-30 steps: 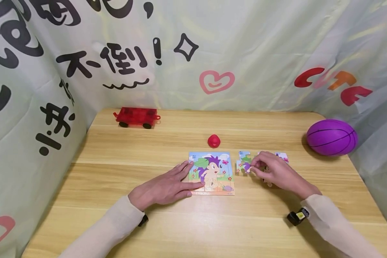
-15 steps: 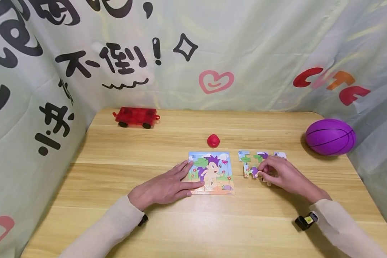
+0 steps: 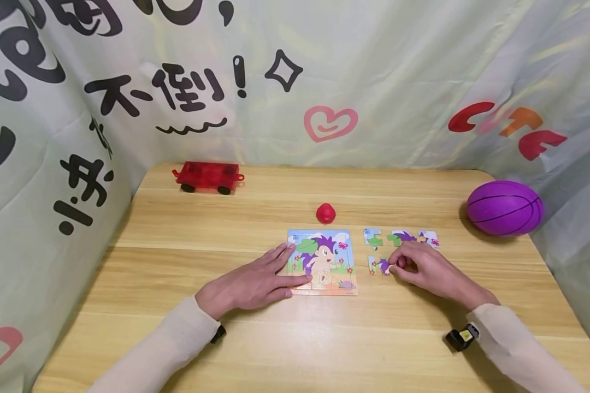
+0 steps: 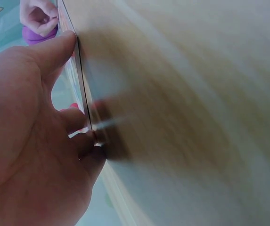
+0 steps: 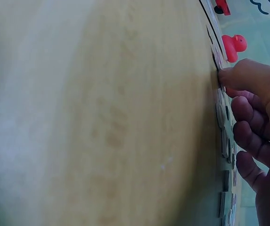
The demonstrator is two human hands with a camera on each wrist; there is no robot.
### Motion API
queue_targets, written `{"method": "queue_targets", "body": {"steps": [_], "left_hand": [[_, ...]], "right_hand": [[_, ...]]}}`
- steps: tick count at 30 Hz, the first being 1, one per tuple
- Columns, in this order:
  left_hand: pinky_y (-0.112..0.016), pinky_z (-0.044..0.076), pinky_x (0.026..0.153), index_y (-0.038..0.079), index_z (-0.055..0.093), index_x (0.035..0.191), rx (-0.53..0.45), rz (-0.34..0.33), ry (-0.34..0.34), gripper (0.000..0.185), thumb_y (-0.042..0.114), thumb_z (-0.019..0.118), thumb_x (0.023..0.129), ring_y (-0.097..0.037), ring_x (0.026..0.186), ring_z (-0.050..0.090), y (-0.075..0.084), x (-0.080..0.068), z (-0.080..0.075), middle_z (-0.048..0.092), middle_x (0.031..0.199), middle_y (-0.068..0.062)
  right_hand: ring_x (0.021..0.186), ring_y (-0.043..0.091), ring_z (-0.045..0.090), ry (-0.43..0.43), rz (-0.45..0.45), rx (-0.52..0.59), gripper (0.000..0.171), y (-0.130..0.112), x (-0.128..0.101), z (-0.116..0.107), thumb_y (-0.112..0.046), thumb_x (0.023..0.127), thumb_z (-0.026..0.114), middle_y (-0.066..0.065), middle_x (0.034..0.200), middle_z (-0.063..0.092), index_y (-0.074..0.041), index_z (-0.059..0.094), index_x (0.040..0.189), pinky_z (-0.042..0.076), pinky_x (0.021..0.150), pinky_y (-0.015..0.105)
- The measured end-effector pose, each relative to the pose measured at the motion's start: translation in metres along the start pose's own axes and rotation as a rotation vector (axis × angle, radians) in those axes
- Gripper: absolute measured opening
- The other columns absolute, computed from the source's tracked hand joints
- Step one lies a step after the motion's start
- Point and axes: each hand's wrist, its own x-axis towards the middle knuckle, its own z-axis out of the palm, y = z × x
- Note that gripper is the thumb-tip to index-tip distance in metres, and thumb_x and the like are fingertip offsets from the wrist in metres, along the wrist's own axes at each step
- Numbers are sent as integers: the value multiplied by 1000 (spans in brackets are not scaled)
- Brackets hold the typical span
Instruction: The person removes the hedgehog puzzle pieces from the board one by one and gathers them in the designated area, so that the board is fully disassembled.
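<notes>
My left hand (image 3: 253,281) lies with fingers spread over the left side of a square hedgehog puzzle board (image 3: 345,287), its fingertips on the picture. In the left wrist view the fingers (image 4: 59,49) reach along the board's edge. To the right of the board, my right hand (image 3: 425,270) pinches a jigsaw piece (image 3: 384,267) showing purple spines and a flower between thumb and forefinger. Above that piece lie a blue and green corner piece (image 3: 372,237), a piece with purple spines (image 3: 405,236) and a butterfly piece (image 3: 432,240). The right hand hides whatever lies beneath it.
Behind the board sits a red rubber duck (image 3: 326,213), seen side-on in the right wrist view. A red toy wagon (image 3: 208,177) stands at the back left of the wooden table (image 3: 324,349). At the right edge is a purple ball (image 3: 505,208). Printed curtains (image 3: 398,65) enclose the table.
My right hand has shifted right and slightly toward me, drawing the pinched jigsaw piece away from the blue and green corner piece. The left hand has stayed on the board.
</notes>
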Motion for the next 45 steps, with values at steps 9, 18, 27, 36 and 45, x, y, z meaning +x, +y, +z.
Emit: {"method": "queue_targets", "body": {"steps": [9,18,27,36,45], "left_hand": [[-57,23,136,34,49,166,2,7,6,49,34,52,117,-47,169,11,0,0,-2,11,181,-28],[-57,24,136,35,49,165,7,4,8,49,34,52,116,-47,169,12,0,0,0,11,181,-27],[-56,23,136,35,48,166,0,-2,8,49,35,52,116,-46,170,11,0,-1,0,11,181,-26],[-56,23,136,35,48,166,-2,-5,5,50,35,52,116,-46,170,11,0,0,0,11,181,-26],[-56,21,137,36,46,167,2,-12,7,51,36,52,116,-44,170,10,1,0,2,11,182,-26]], "right_hand": [[81,0,52,-11,3,-6,23,-3,2,-1,-5,91,87,-18,88,58,-21,75,100,48,67,21],[80,0,53,-9,13,-7,23,-4,2,0,-4,91,86,-18,87,59,-22,74,99,49,68,20],[82,1,53,-9,45,-4,22,-5,1,-1,-7,92,87,-18,88,59,-23,75,100,48,69,21],[82,4,55,43,47,8,22,-14,6,0,-7,92,86,-19,89,62,-25,75,99,50,70,23],[87,7,61,-29,100,35,13,-52,26,18,-17,98,84,-14,96,66,-21,77,108,58,75,25]]}}
